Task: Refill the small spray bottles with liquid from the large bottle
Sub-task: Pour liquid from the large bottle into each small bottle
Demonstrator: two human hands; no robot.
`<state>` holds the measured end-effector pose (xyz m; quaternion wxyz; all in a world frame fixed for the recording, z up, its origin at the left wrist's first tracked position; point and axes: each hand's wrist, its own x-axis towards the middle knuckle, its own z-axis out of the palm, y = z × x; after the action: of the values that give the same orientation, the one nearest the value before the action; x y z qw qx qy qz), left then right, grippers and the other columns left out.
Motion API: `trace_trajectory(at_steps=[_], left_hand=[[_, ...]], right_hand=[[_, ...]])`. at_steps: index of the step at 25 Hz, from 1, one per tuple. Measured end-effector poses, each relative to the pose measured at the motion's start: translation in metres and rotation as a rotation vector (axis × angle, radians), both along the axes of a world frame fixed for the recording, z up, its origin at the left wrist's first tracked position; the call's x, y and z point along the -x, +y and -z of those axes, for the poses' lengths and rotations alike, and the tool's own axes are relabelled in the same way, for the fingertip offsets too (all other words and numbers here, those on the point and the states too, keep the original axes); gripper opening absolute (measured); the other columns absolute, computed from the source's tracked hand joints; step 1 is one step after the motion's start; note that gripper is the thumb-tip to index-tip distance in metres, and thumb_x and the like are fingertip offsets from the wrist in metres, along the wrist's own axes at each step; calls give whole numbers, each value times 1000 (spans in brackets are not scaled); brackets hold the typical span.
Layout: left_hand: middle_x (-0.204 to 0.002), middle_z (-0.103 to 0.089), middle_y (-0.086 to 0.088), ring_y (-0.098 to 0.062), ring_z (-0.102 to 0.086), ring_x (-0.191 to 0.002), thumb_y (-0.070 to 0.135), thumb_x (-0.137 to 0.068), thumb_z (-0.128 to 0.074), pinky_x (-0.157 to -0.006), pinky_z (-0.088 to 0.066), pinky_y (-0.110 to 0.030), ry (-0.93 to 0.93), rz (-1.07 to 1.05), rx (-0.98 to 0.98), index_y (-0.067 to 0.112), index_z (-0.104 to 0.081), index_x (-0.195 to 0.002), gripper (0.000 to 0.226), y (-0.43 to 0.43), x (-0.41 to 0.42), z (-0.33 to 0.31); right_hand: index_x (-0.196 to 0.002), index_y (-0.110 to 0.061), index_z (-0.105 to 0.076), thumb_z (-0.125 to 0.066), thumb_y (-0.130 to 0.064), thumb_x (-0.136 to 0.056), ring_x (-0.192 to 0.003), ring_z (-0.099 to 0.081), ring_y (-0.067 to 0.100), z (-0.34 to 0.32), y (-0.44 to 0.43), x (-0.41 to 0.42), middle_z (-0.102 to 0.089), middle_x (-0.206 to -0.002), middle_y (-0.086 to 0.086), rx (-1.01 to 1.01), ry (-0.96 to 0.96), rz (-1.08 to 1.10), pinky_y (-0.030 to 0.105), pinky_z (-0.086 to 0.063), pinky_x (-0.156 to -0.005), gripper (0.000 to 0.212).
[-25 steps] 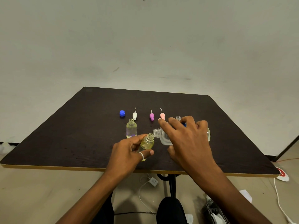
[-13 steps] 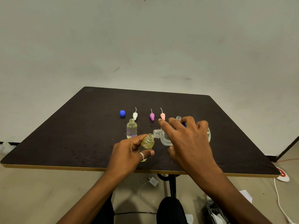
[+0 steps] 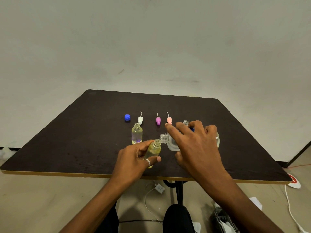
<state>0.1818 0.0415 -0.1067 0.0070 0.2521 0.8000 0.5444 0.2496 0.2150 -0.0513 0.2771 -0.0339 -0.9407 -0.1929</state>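
Note:
My right hand (image 3: 196, 145) grips the large clear bottle (image 3: 170, 143), tipped on its side with its open neck against the mouth of a small bottle (image 3: 154, 151). That small bottle holds yellowish liquid and leans slightly right in my left hand (image 3: 134, 160), just above the dark table (image 3: 75, 140). A second small bottle (image 3: 136, 133) stands open and upright to the left, partly filled. A third small bottle's neck (image 3: 185, 122) peeks out behind my right hand. Most of the large bottle is hidden by my fingers.
Along the back lie a blue cap (image 3: 127, 117) and three spray tops with tubes: white (image 3: 140, 119), purple (image 3: 158, 120), pink (image 3: 169, 119). The table's front edge runs just under my wrists. Cables and a white plug lie on the floor below.

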Motion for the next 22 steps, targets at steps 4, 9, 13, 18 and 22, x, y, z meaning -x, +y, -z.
trace_trajectory(at_steps=[4,9,13,18,22], left_hand=[[-105,-70,23,16,-61,-99,25,-74,-83,-82,-45,-1,3,3,3,34,-65,-123,53,0,0,0],[-103,-70,23,16,-61,-98,26,-74,-83,-84,-47,-3,9,2,5,35,-65,-122,52,0,-1,0],[-100,-68,27,16,-61,-98,26,-74,-83,-81,-46,-1,10,5,16,36,-65,-122,52,0,0,1],[-101,-68,27,15,-62,-98,25,-74,-83,-82,-47,-3,11,5,20,37,-64,-123,54,0,2,1],[-105,-71,22,12,-62,-100,25,-74,-83,-84,-47,-4,2,9,12,37,-64,-123,53,-1,2,2]], right_hand=[[-130,-26,-55,-90,-32,-48,-98,-59,35,0,0,0,-66,-116,4,5,10,-11,46,-39,-71,88],[-129,-25,-56,-90,-30,-48,-97,-59,35,0,0,-1,-66,-115,4,-2,20,-16,45,-39,-70,88],[-130,-26,-55,-90,-34,-48,-98,-59,35,1,0,1,-66,-116,5,-4,8,-9,46,-40,-71,89],[-128,-25,-56,-91,-33,-46,-97,-59,36,2,1,1,-66,-115,5,8,17,-16,47,-41,-72,90],[-129,-25,-56,-91,-31,-47,-97,-59,36,2,0,2,-66,-116,6,13,18,-20,47,-41,-71,90]])
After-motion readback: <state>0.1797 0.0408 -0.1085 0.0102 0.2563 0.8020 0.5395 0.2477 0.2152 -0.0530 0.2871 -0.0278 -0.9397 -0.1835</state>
